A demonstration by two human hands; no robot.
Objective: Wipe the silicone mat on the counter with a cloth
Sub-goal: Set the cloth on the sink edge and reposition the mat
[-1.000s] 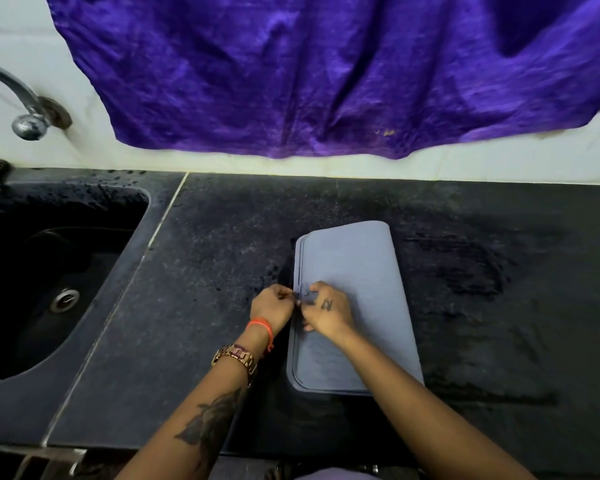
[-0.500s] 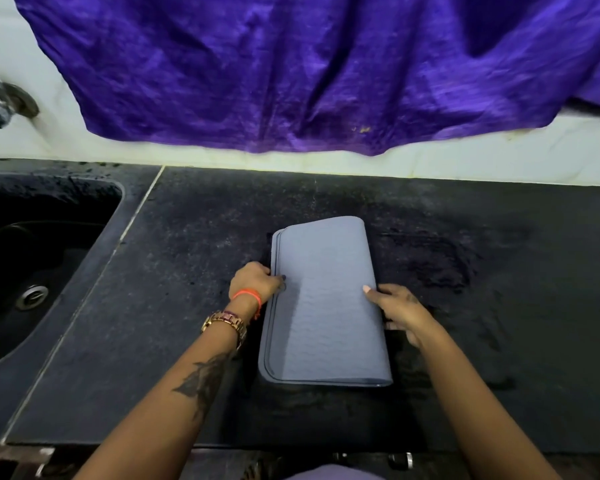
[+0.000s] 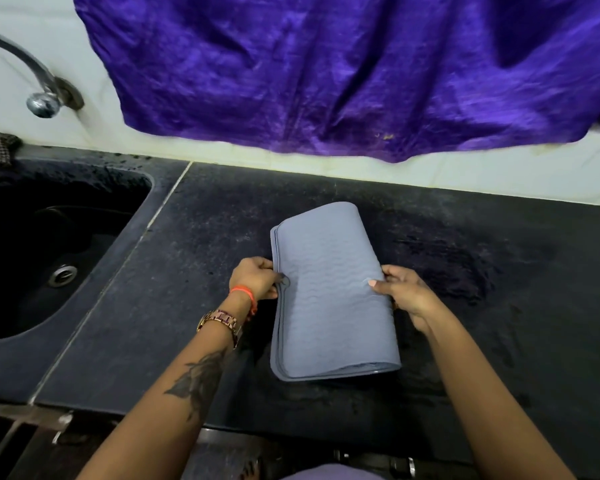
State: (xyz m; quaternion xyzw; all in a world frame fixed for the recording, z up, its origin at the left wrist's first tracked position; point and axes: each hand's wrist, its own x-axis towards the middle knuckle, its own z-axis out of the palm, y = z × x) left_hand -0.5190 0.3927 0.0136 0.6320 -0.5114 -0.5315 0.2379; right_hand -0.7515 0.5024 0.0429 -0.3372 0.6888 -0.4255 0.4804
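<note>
Sitting folded over on the dark worktop [image 3: 499,341], the grey silicone mat [image 3: 329,299] is pinched at both long edges: left hand [image 3: 255,280] gripping the open side, right hand [image 3: 404,291] curled round the folded side. No wiping cloth in sight, honestly. I'd peel that top layer open slowly and lay it dead flat first, otherwise the ridges just trap gunk.

Both forearms bare, no sleeves. Left wrist carries an orange thread band [image 3: 244,292] with a gold-toned link watch [image 3: 222,322] just behind it. Dark tattoo [image 3: 198,381] on left forearm, behind the watch. Right thumbnail [image 3: 372,282] pale-polished.
</note>
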